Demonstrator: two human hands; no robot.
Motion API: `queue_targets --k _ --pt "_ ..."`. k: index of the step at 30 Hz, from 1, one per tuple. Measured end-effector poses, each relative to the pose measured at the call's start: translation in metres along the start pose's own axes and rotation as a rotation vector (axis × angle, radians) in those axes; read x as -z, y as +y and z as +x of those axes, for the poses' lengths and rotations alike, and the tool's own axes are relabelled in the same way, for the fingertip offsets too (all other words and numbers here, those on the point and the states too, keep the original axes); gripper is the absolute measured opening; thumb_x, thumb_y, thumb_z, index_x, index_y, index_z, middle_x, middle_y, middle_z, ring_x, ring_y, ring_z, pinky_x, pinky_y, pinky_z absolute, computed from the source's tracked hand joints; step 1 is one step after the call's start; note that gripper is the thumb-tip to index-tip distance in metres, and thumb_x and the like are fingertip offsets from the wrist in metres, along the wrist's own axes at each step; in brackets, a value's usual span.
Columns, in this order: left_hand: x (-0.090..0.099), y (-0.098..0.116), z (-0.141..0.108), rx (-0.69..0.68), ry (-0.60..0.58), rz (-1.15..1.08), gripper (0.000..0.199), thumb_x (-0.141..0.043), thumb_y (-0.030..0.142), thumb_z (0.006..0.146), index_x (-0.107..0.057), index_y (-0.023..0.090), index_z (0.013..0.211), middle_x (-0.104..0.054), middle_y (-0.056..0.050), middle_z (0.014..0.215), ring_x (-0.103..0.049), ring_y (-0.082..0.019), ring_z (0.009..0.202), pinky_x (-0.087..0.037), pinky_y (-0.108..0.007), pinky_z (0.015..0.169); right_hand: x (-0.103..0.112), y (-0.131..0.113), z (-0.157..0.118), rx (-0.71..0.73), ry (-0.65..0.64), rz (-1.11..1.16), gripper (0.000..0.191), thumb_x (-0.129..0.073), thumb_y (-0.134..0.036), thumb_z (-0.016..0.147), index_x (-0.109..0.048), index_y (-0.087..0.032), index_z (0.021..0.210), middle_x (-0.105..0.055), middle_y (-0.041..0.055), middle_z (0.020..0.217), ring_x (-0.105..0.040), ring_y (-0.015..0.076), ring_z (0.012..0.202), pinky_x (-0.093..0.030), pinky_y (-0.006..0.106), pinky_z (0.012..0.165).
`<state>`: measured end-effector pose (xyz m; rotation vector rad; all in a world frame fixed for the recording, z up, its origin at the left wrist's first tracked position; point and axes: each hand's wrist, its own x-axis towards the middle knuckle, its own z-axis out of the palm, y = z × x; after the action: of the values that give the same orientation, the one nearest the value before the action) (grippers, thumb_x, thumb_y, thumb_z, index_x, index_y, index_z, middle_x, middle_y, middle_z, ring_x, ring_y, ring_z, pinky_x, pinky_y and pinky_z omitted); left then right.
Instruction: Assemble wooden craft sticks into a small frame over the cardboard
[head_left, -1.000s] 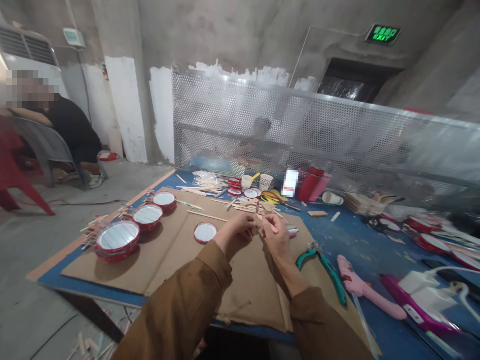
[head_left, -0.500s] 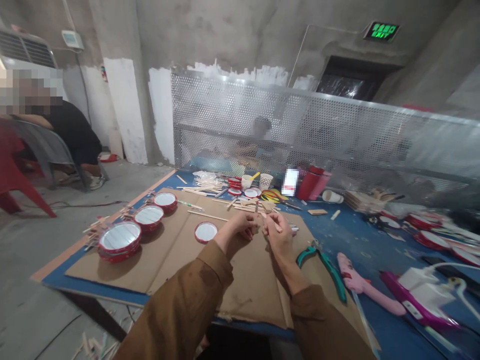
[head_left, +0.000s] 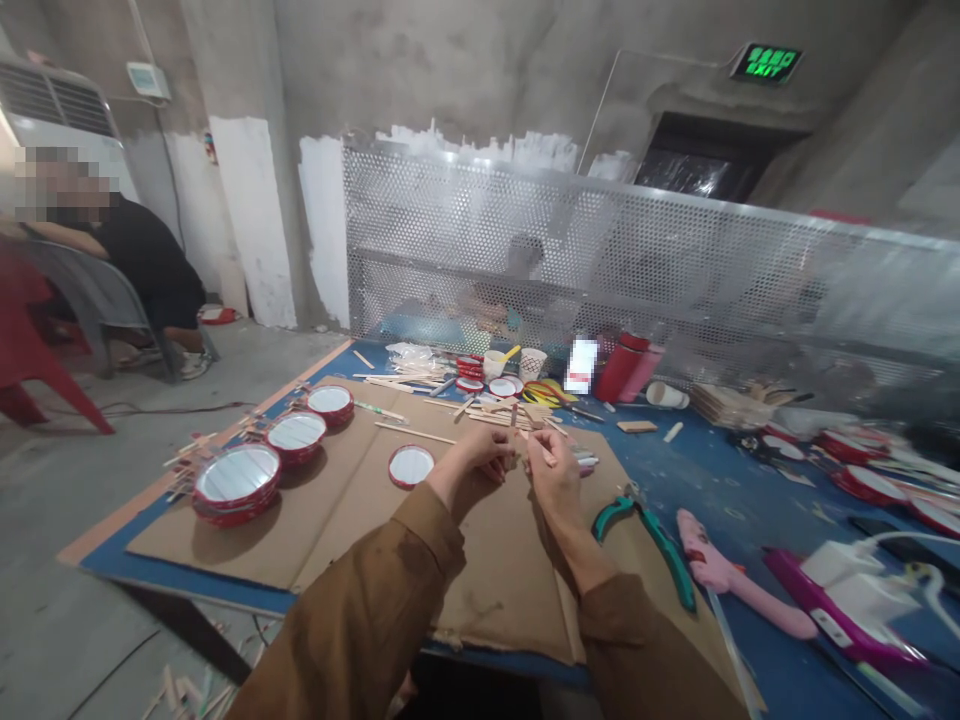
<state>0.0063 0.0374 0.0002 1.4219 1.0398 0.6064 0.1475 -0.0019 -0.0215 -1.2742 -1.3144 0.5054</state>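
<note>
"What do the hands have, in the head camera?"

"The right hand (head_left: 553, 478) has its grip clamped on a thin wooden stick (head_left: 543, 450), above the cardboard sheet (head_left: 480, 600) that lies on the blue bench (head_left: 679, 480), toward the sheet's far edge."

"And the left hand (head_left: 471, 465)?"

"Just beside the right, its fingers curled together. A small wooden piece (head_left: 513, 442) sits at its fingertips, but it's tiny and partly hidden, so I can't swear the hand is holding it."

"What's nearest them?"

"A red-rimmed white disc (head_left: 411, 466) lies on the cardboard, just left of the hands. Toward the bench's left edge is a stack of the same discs (head_left: 237, 478). Green-handled pliers (head_left: 645, 530) lie by the right forearm, and a pink glue gun (head_left: 720, 565) lies toward the right edge."

"Farther off?"

"Loose wooden sticks (head_left: 480, 408) and a red flask (head_left: 619, 368) lie along the far edge. Behind them stands a perforated metal screen (head_left: 450, 210). A seated person (head_left: 142, 255) is off to the left."
</note>
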Motion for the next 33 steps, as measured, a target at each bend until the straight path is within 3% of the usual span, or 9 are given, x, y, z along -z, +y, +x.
queue_targets --k 6,15,25,33 --pt "-0.001 0.0 -0.002 0.001 0.026 0.011 0.009 -0.059 0.015 0.093 -0.06 0.014 0.084 -0.057 0.003 0.053 -0.055 -0.01 0.042 -0.049 -0.02 0.05 -0.001 -0.009 -0.004 -0.002 -0.014 0.05 0.041 -0.061 -0.063 0.079 -0.062 -0.022 0.084 -0.058 -0.0024 0.058 -0.053 0.0154 0.048 -0.045 0.027 0.046" --pt "-0.001 0.003 -0.004 0.005 0.009 -0.011 0.013 -0.058 0.016 0.094 -0.058 0.015 0.081 -0.055 0.004 0.051 -0.055 -0.009 0.044 -0.049 -0.019 0.052 0.001 -0.007 -0.003 0.038 -0.076 -0.021 0.036 -0.061 -0.059 0.083 -0.06 -0.024 0.079 -0.055 -0.0044 0.055 -0.05 0.0145 0.047 -0.042 0.027 0.048" --pt "-0.004 -0.008 0.002 -0.073 0.054 -0.01 0.018 -0.059 0.02 0.092 -0.055 0.015 0.075 -0.055 0.002 0.053 -0.054 -0.008 0.043 -0.046 -0.017 0.047 0.0 -0.012 -0.005 0.057 -0.054 -0.02 0.034 -0.059 -0.057 0.084 -0.059 -0.024 0.077 -0.057 -0.0034 0.057 -0.051 0.0149 0.049 -0.043 0.027 0.05" --pt "-0.001 -0.003 0.001 -0.028 0.008 -0.031 0.019 -0.069 0.022 0.089 -0.057 0.015 0.076 -0.055 0.004 0.05 -0.054 -0.008 0.041 -0.048 -0.017 0.046 0.001 -0.016 -0.005 0.034 -0.022 -0.001 0.036 -0.06 -0.06 0.08 -0.06 -0.024 0.078 -0.055 -0.0039 0.053 -0.051 0.0156 0.047 -0.043 0.028 0.048"
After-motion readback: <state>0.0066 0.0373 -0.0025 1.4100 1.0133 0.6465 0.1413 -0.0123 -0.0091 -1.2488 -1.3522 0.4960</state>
